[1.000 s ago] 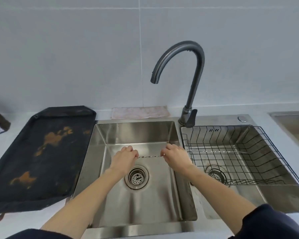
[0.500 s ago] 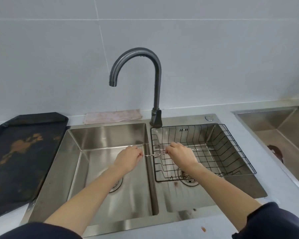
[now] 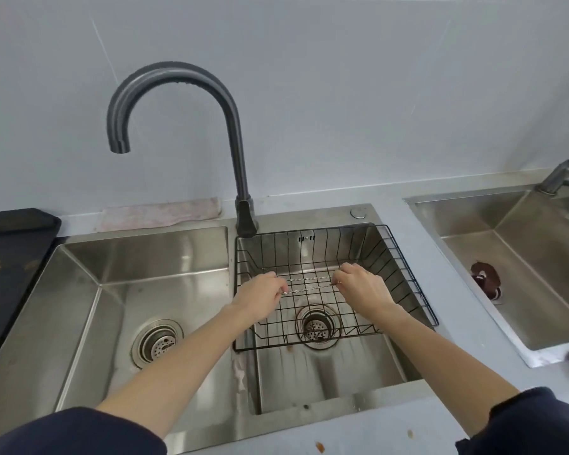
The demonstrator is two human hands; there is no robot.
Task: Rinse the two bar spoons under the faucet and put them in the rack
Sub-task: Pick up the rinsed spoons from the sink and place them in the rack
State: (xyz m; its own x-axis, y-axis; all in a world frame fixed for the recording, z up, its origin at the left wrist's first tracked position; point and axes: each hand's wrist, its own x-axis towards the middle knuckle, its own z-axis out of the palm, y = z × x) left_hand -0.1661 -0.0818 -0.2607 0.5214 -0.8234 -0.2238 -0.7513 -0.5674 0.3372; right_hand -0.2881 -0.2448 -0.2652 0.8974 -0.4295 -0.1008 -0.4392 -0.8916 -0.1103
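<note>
My left hand (image 3: pixel 260 295) and right hand (image 3: pixel 358 284), each pinching an end of the bar spoons (image 3: pixel 307 284), have carried them from the left basin (image 3: pixel 79 277) to above the rack (image 3: pixel 404 257), ready for lowering.

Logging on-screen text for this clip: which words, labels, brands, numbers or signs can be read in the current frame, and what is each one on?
None can be read.
Back wall of the right sink basin, behind the black wire rack: small dark marks, probably overflow slots rather than text; too small to tell.
Faucet, twisted bar spoons held by the left hand and right hand, pink cloth, dark tray: no text visible.
</note>
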